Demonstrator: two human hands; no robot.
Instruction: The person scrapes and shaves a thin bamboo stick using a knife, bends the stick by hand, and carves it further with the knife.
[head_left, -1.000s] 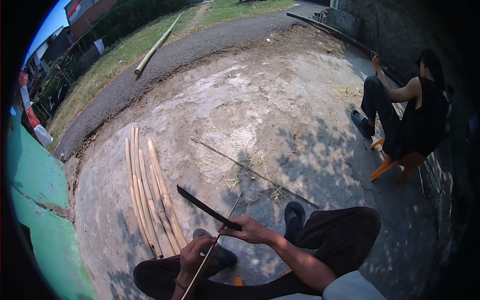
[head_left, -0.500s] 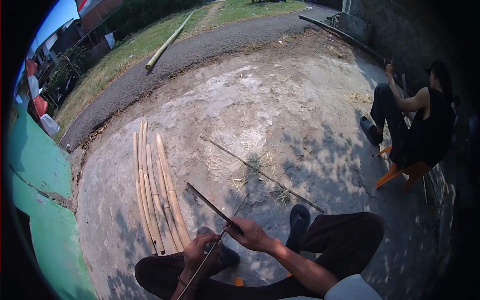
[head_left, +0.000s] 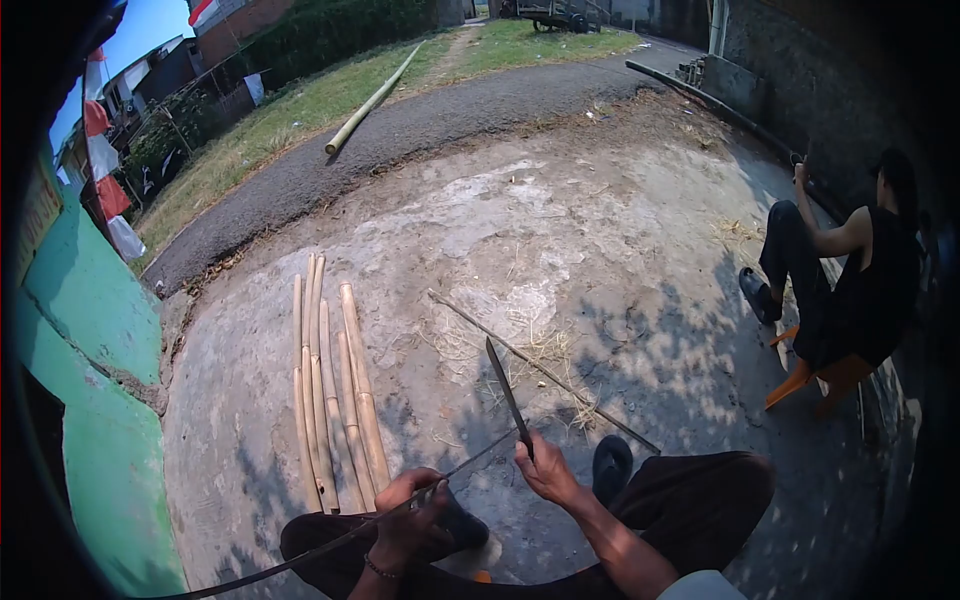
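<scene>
While your left hand (head_left: 412, 512) sits at lower centre with its fingers curled round the strip (head_left: 483, 456), your right hand (head_left: 548, 470), just to its right, grips the knife (head_left: 508, 392) by its lower end in a closed fist, the blade pointing up toward the centre of the frame. The strip slants from the bottom left edge through your left grip and up to beside your right fist; I cannot tell whether the blade meets it, nor which way its edge faces. Pinch the strip firmly enough that it cannot roll, yet loosely enough to feed it between strokes. Lay the blade at a shallow angle and press evenly, since a steep bite would probably dig in or snap something so thin. Set your left fingers behind the edge, and aim each stroke clear of your knees (head_left: 718, 490) across the lower frame. The rod (head_left: 610, 418) and shavings (head_left: 548, 348) near centre, the canes (head_left: 366, 425) at centre left and the seated person (head_left: 875, 290) at far right are all apart from your blade.
</scene>
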